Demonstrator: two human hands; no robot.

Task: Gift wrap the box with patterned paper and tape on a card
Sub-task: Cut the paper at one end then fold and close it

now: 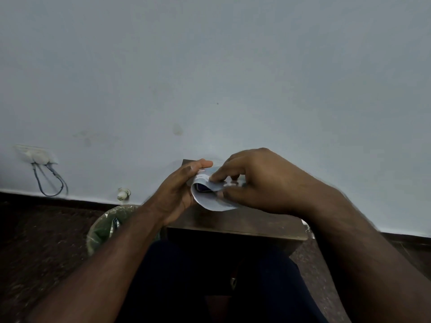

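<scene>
Two hands | box (pixel 202 187) between left hand (pixel 179 190), right hand (pixel 254 180)

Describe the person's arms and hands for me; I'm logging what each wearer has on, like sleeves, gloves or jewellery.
Both forearms are bare up to the frame's bottom edge: no sleeve shows. The left hand and the right hand wear no gloves, and no ring, watch or bracelet is visible. Nails look short. Motion blur softens the right forearm, so fine marks cannot be told.
</scene>
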